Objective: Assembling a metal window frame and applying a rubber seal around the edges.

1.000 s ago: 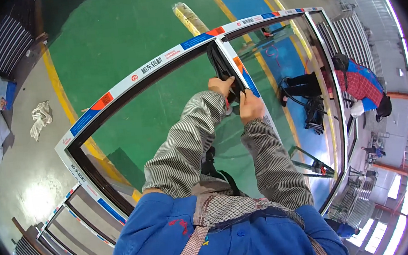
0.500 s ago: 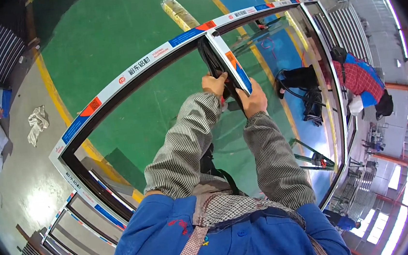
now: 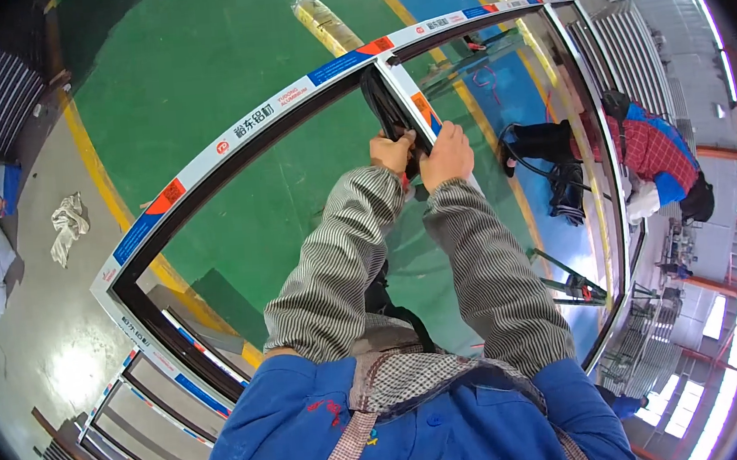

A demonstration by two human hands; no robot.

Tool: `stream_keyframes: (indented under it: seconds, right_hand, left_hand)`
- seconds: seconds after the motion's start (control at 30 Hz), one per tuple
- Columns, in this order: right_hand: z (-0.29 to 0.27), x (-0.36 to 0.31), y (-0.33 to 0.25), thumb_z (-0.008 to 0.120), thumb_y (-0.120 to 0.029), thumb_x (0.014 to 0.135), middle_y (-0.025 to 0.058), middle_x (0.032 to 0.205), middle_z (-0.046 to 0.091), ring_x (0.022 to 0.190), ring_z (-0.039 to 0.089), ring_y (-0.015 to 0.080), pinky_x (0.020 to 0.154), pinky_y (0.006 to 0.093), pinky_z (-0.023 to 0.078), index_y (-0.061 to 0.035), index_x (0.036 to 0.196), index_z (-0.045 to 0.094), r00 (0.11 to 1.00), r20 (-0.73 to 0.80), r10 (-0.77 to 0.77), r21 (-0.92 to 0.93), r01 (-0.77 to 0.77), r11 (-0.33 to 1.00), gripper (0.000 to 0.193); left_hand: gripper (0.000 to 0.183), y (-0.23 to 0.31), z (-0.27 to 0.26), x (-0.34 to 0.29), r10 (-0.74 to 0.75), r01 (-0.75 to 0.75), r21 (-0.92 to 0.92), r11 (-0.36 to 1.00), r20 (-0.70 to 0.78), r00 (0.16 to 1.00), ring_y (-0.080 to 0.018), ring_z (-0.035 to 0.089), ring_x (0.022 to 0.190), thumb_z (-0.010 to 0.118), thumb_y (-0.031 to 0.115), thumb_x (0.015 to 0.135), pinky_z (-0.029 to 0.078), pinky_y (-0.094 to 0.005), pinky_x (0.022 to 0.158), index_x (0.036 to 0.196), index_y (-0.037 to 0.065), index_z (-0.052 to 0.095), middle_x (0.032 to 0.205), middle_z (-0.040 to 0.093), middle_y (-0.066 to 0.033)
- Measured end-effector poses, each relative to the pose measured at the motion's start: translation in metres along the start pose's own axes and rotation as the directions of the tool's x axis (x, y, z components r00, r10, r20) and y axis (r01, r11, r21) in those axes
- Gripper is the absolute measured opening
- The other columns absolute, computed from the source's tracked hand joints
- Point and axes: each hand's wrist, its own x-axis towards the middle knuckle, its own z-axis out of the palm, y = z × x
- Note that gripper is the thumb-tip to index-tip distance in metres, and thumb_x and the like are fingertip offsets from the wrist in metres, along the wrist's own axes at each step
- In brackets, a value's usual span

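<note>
Left hand [image 3: 391, 152] clamped on black strip [image 3: 381, 102], right hand [image 3: 447, 155] wrapped over white bar [image 3: 404, 84]; strip's probably light, floppy, so pinch near the bar.

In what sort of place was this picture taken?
Probably a workshop or factory hall where frames are assembled: the person works at a large frame, long bars are stacked at the left, and yellow lines border the green floor.

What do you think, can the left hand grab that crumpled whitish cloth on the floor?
Probably not: the left hand seems to grip long, bent black strips, and the cloth lies far left, beyond the white-faced rectangular frame.
</note>
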Motion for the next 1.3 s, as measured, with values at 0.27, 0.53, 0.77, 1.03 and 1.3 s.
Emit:
stream_keyframes:
  seconds: [0.27,0.53,0.77,1.03,1.3]
  right_hand:
    - [0.006,-0.004,0.0,0.075,-0.022,0.063,0.0095,0.095,0.054,0.089,0.056,0.03,0.07,0.0427,0.047,-0.0074,0.1,0.046,0.984,-0.179,0.004,0.057,0.006,0.998,0.05]
    - [-0.008,0.019,-0.037,0.074,-0.027,0.067,0.0093,0.103,0.051,0.099,0.051,0.0286,0.076,0.043,0.044,-0.0069,0.116,0.043,0.981,-0.143,-0.129,-0.093,0.116,0.989,0.061]
    - [0.001,0.027,-0.033,0.077,-0.022,0.063,0.0073,0.099,0.051,0.095,0.053,0.0266,0.075,0.0392,0.047,-0.0089,0.113,0.044,0.978,-0.203,-0.046,0.028,0.053,0.998,0.061]
    - [0.006,0.053,-0.056,0.076,-0.027,0.066,0.0102,0.102,0.052,0.095,0.054,0.0293,0.074,0.0407,0.045,-0.0068,0.111,0.044,0.991,-0.124,-0.051,-0.008,0.05,0.999,0.059]
    - [0.011,0.054,-0.061,0.075,-0.023,0.064,0.0094,0.098,0.053,0.09,0.057,0.0282,0.072,0.0421,0.047,-0.0078,0.103,0.043,0.981,-0.19,-0.037,0.07,0.051,0.996,0.053]
  left_hand:
    - [0.022,0.025,-0.02,-0.004,-0.07,0.036,0.239,0.97,0.136,0.988,-0.0156,0.053,0.046,0.069,0.019,0.077,0.042,-0.0319,0.046,0.077,-0.002,0.064,0.056,0.059,-0.0076]
    - [0.035,0.069,-0.081,-0.007,0.114,-0.149,0.276,0.949,0.14,0.984,-0.0079,0.045,0.045,0.043,0.021,0.095,0.037,-0.023,0.039,0.125,0.003,0.047,0.063,0.052,-0.0015]
    - [0.038,0.093,-0.127,-0.051,-0.07,0.014,0.24,0.971,0.224,0.972,-0.0077,0.049,0.044,0.04,0.022,0.095,0.039,-0.0218,0.039,0.127,0.003,0.048,0.059,0.055,-0.0034]
    - [0.043,0.095,-0.094,0.027,-0.151,0.076,0.288,0.955,0.249,0.957,-0.0089,0.045,0.039,0.042,0.026,0.095,0.034,-0.0238,0.033,0.132,0.004,0.039,0.061,0.056,-0.0048]
    - [0.038,0.094,-0.091,-0.009,-0.027,-0.054,0.264,0.963,0.293,0.956,-0.0071,0.042,0.04,0.039,0.021,0.095,0.034,-0.0228,0.037,0.128,0.002,0.045,0.059,0.054,-0.0034]
